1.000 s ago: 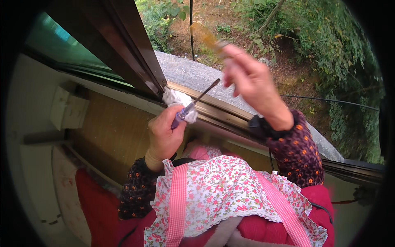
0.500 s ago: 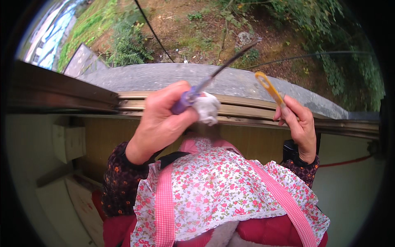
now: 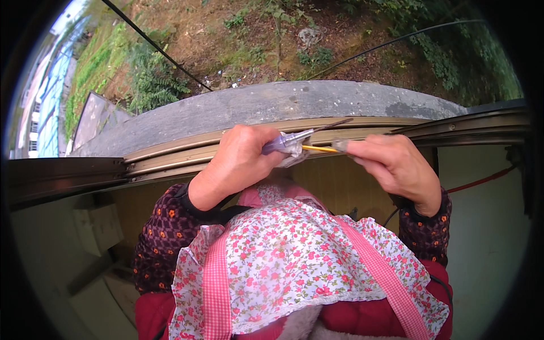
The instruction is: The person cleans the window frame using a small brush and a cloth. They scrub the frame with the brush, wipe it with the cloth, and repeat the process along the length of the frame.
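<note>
My left hand (image 3: 235,161) is closed around a screwdriver (image 3: 275,143) with a clear purple handle; its dark shaft points right over the window track. The same hand holds a crumpled white cloth (image 3: 296,152) beneath the handle. My right hand (image 3: 394,164) pinches a thin yellow tool (image 3: 318,148), which looks like a slim handle. Its left end meets the cloth; whether the cloth wraps it I cannot tell. Something greyish at the right fingertips is blurred. Both hands are above the metal window track (image 3: 187,154).
Beyond the track lies a grey concrete ledge (image 3: 255,105), then a slope with plants and black cables (image 3: 158,48). Dark window frames (image 3: 62,173) stand at both sides. A floral apron (image 3: 283,255) covers my front. A white box (image 3: 97,226) is at the lower left.
My right hand has moved left and brought the yellow tool to the cloth. The screwdriver has tipped down from a raised slant to nearly level. The view has shifted slightly.
</note>
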`<state>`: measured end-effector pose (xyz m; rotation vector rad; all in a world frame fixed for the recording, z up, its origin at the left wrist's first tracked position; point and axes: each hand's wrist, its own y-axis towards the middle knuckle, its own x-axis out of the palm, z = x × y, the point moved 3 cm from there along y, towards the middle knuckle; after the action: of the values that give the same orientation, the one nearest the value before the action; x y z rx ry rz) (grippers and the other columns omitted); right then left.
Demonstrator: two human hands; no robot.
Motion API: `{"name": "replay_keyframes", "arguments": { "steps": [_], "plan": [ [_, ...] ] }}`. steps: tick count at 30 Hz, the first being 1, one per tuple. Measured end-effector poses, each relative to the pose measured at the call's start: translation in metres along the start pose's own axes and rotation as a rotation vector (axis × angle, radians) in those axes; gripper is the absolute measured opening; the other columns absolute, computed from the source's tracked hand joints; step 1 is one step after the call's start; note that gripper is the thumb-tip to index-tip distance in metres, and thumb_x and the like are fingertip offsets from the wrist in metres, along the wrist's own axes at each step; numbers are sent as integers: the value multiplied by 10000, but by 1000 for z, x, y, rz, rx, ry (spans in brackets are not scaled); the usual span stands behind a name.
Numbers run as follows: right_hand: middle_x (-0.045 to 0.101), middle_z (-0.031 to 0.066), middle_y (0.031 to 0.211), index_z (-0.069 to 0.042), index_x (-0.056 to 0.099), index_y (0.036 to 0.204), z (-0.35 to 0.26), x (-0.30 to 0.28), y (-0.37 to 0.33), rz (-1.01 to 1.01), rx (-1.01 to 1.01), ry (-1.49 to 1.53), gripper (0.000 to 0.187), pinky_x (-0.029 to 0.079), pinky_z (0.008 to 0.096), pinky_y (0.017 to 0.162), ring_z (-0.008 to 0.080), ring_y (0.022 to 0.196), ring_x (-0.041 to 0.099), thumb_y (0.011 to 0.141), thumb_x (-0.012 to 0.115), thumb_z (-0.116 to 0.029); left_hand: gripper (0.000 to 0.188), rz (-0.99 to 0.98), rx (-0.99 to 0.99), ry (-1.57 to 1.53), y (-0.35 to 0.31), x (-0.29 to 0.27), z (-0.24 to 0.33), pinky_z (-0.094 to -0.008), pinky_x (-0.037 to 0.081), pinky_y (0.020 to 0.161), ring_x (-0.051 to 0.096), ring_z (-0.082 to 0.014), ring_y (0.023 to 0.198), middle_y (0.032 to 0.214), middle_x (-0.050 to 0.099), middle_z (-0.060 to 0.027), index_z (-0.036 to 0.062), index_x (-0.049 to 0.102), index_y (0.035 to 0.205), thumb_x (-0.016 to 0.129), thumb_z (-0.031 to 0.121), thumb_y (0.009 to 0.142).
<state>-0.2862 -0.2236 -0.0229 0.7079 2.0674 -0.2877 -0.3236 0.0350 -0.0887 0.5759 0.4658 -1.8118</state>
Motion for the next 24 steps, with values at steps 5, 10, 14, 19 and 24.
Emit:
{"name": "replay_keyframes", "arguments": {
  "steps": [5, 10, 14, 19, 24],
  "plan": [
    [609, 141, 734, -66, 663, 1114, -5, 8, 21, -165, -73, -177, 289, 469, 439, 610, 359, 677, 614, 829, 661, -23, 351, -57, -81, -142, -5, -6, -1, -277, 486, 664, 544, -97, 703, 827, 681, -57, 10, 667, 1217, 671, 27, 866],
    [609, 160, 706, -51, 657, 1104, -12, -8, 39, -257, -185, -194, 275, 477, 453, 590, 389, 668, 615, 830, 652, -30, 407, 219, -130, -552, -51, -48, -28, -182, 402, 631, 479, -9, 706, 840, 597, 64, 19, 646, 1304, 667, 27, 898],
    [621, 170, 719, -51, 619, 1117, -19, 16, 75, -398, -228, -139, 303, 470, 469, 561, 382, 626, 612, 818, 618, -5, 358, 509, -263, -644, -112, -87, -56, -147, 320, 595, 427, 22, 666, 806, 562, 103, 1, 659, 1265, 687, 35, 909],
    [636, 174, 753, -66, 603, 1141, -64, 76, 135, -358, -375, -187, 335, 488, 476, 571, 384, 651, 632, 809, 586, -25, 380, 649, -317, -568, -162, -93, -78, -146, 299, 594, 405, 25, 659, 794, 561, 113, 3, 666, 1268, 687, -8, 889],
    [636, 173, 748, -62, 595, 1157, -108, 112, 190, -450, -419, -222, 350, 498, 482, 578, 395, 676, 642, 807, 575, -50, 454, 787, -279, -480, -202, -94, -90, -160, 389, 651, 470, 10, 728, 947, 650, 69, 11, 639, 1313, 719, -41, 869]
  ]
}}
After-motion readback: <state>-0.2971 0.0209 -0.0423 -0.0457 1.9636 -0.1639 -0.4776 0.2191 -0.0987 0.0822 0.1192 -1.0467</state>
